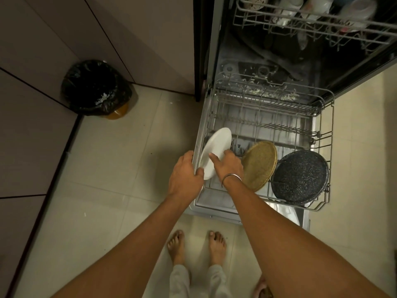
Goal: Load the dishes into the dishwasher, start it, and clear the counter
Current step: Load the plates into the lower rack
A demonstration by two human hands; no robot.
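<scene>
Two hands on one white plate [217, 147], at the left end of the pulled-out lower rack [322, 125]. The plate stands on edge, tilted, its bottom down among the tines.

- Left hand [185, 171]: curled at the plate's lower-left rim, thumb on the front face. The fingers go over the far side, probably behind the plate, though they could be on the rack's side wire; the angle is too poor to tell.
- Right hand [227, 166]: pinching the plate's right rim, thumb flat across the face, fingers curled behind. Metal bangle [231, 177] on the wrist.

Same rack, to the right: a tan woven round plate [260, 165] on edge, just beside the right hand. Past it is a dark speckled round pan [300, 176], also on edge, at the front right corner. The back rows of tines hold nothing.

The upper rack [247, 22] is slid out above and holds upturned pale cups [318, 5]; it's blurred, so there's no detail.

The person stands barefoot on the tiled floor [111, 168], facing the open dishwasher door [214, 212]. A bin with a black liner [95, 87] sits in the corner to the left, well apart from the machine.
</scene>
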